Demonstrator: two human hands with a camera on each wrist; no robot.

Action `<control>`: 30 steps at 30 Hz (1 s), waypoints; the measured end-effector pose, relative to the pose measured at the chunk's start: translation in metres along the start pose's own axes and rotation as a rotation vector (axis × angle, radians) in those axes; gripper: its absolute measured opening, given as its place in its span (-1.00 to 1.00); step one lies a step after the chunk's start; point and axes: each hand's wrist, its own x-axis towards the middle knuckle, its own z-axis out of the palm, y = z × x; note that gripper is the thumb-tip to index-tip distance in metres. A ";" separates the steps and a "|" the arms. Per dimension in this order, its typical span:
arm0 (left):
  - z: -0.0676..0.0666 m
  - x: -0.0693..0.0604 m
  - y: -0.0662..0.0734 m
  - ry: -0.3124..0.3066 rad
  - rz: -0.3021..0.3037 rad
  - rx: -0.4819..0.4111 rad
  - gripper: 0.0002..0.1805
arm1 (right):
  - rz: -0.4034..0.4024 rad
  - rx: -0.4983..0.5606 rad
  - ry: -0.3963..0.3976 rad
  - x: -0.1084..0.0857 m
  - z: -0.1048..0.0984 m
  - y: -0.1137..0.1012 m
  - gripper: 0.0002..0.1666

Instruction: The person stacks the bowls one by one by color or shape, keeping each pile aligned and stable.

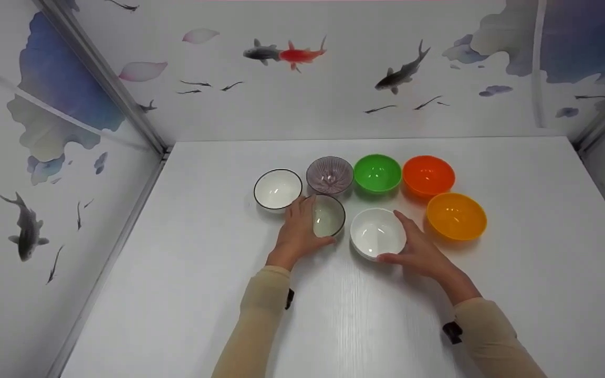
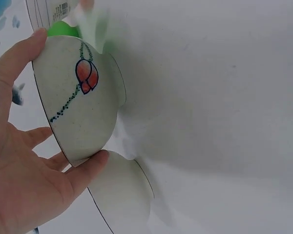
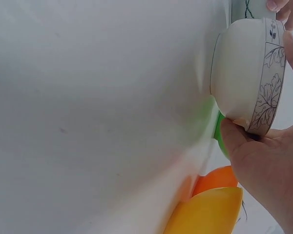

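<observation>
My left hand [image 1: 298,234] grips a pale greenish-white bowl [image 1: 329,216] with a dark rim, thumb at the near side and fingers at the far side. The left wrist view shows a red flower painted on this bowl's outside [image 2: 73,117]. To the right, a white bowl [image 1: 376,232] sits between the thumb and fingers of my right hand [image 1: 424,253]. A band of leaf drawings runs below the rim of that white bowl [image 3: 241,73] in the right wrist view. Both bowls stand upright, side by side with a small gap.
Behind stand a white dark-rimmed bowl [image 1: 277,188], a purplish ribbed bowl [image 1: 330,176], a green bowl [image 1: 377,173] and a red-orange bowl [image 1: 428,177]. A yellow-orange bowl [image 1: 456,217] is right of my right hand. Fish-painted walls [image 1: 344,100] edge the white table [image 1: 344,325].
</observation>
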 end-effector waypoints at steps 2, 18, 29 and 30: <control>0.001 -0.001 0.000 0.013 -0.003 -0.017 0.20 | 0.003 -0.001 0.000 0.000 0.000 0.000 0.44; 0.004 -0.005 -0.002 0.057 -0.005 -0.050 0.14 | -0.018 0.015 -0.004 0.000 -0.001 0.001 0.42; 0.006 -0.008 -0.001 0.093 0.031 -0.066 0.07 | -0.027 0.018 0.007 0.001 0.000 0.002 0.42; 0.007 -0.008 -0.001 0.096 0.034 -0.065 0.07 | -0.032 0.018 0.008 0.001 0.000 0.002 0.42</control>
